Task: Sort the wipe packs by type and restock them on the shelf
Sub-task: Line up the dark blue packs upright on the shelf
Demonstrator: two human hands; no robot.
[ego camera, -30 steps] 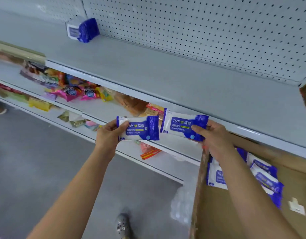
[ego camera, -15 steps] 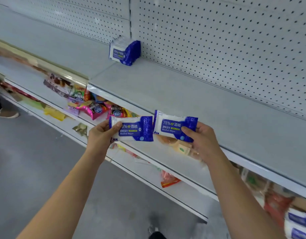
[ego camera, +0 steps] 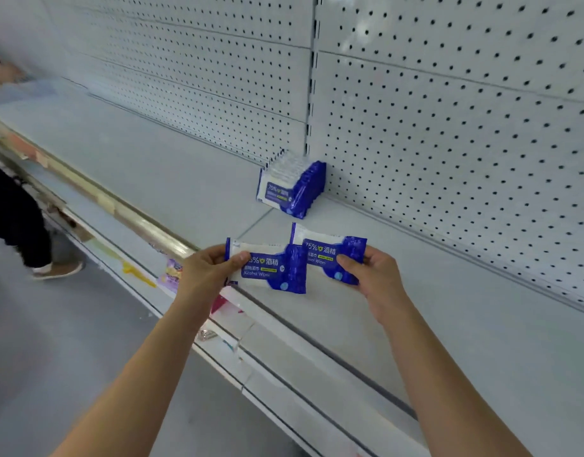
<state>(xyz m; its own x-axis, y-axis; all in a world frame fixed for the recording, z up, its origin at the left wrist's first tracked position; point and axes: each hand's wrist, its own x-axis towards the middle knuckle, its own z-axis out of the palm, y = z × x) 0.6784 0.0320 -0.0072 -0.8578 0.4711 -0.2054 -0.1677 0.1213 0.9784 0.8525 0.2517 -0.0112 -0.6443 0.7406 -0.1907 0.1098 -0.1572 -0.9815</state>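
Note:
My left hand (ego camera: 206, 271) pinches the left end of a blue and white alcohol wipe pack (ego camera: 273, 268), thumb on its face. My right hand (ego camera: 369, 273) pinches a second, identical wipe pack (ego camera: 326, 250) by its lower right corner. Both packs hover just above the front part of the grey top shelf (ego camera: 172, 179), side by side and slightly overlapping. A row of several upright wipe packs of the same type (ego camera: 292, 186) stands at the back of the shelf, against the pegboard, a short way beyond my hands.
The white pegboard wall (ego camera: 448, 127) backs the shelf. Lower shelves (ego camera: 284, 367) jut out below, with blurred coloured snack packs (ego camera: 173, 273) at the left. Another person's leg and shoe (ego camera: 58, 270) stand on the grey floor at the far left.
My view has swung up and left along the shelf. Both hands have carried their packs over the top shelf, and the stacked row of packs is now close in front of them.

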